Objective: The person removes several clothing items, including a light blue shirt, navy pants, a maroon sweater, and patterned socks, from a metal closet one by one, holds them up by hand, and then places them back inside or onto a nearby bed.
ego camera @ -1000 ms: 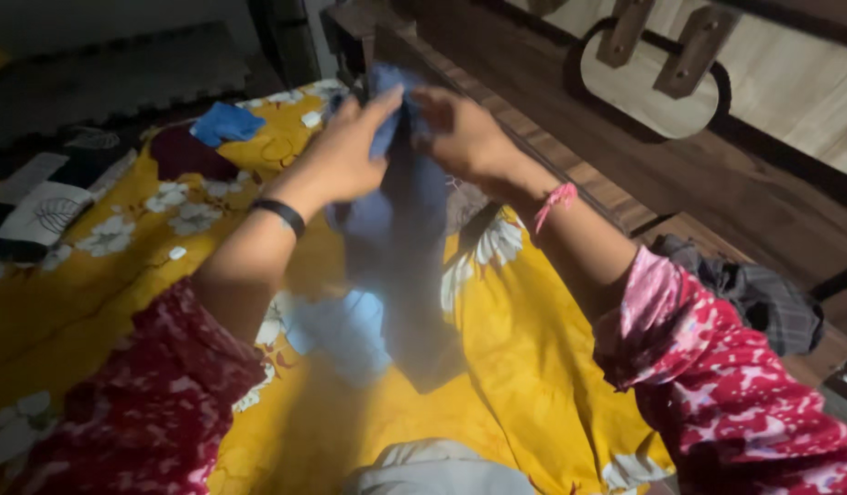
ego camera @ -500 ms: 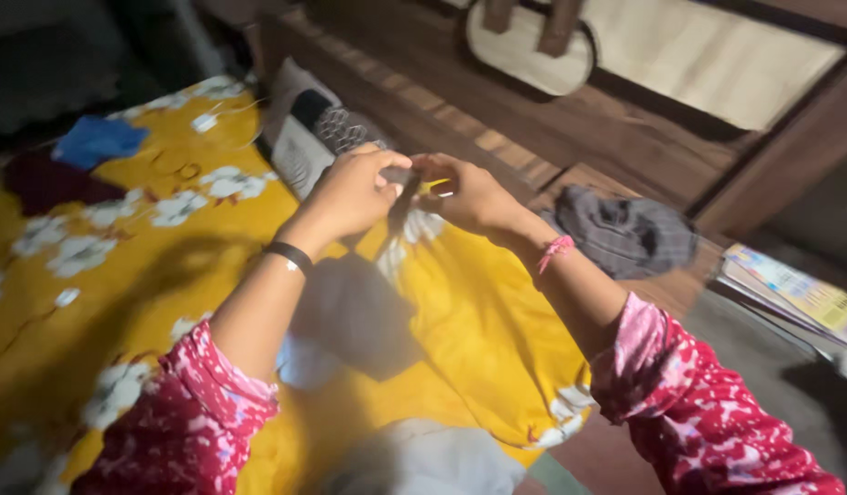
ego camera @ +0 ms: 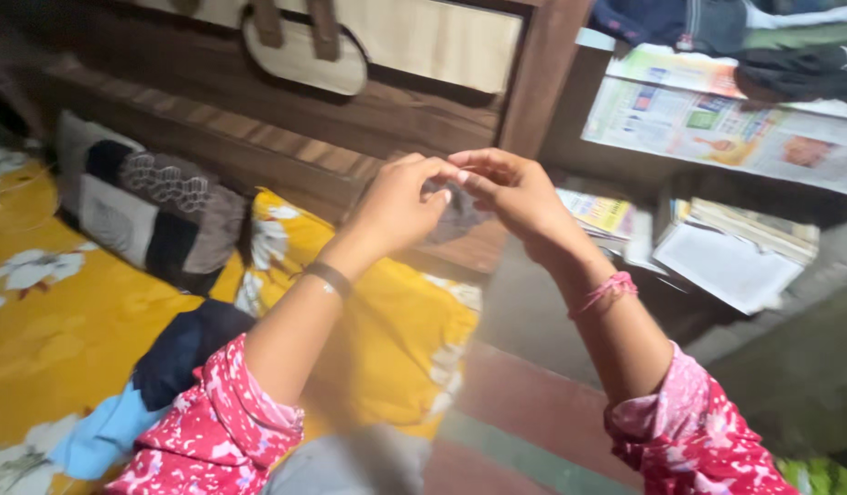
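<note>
Your left hand [ego camera: 400,197] and right hand [ego camera: 515,192] are raised together in front of you, fingertips meeting at the middle. The fingers of both hands are pinched together, and a small bit of grey cloth [ego camera: 453,218] shows just below and behind them — whether either hand actually grips it you cannot tell from here, since the view is blurred and the hands cover most of it.

Below your left forearm, on the bed with the yellow flowered sheet [ego camera: 66,330], lies a dark navy garment [ego camera: 180,348] with a light blue piece [ego camera: 98,435] touching its lower edge. Further left, a patterned cushion [ego camera: 148,215] in grey, black and white leans against the wooden headboard [ego camera: 258,119].

To your right, the paper goods: a sheet of newspaper [ego camera: 717,124], white with green, orange and blue blocks, hangs over the front edge of an upper shelf, with folded dark clothes [ego camera: 735,32] lying on it. Beneath, a stack of papers [ego camera: 730,257] sits tilted — pale, plain pages on top — and a yellow-and-green printed booklet [ego camera: 597,213] lies just beside your right wrist.
</note>
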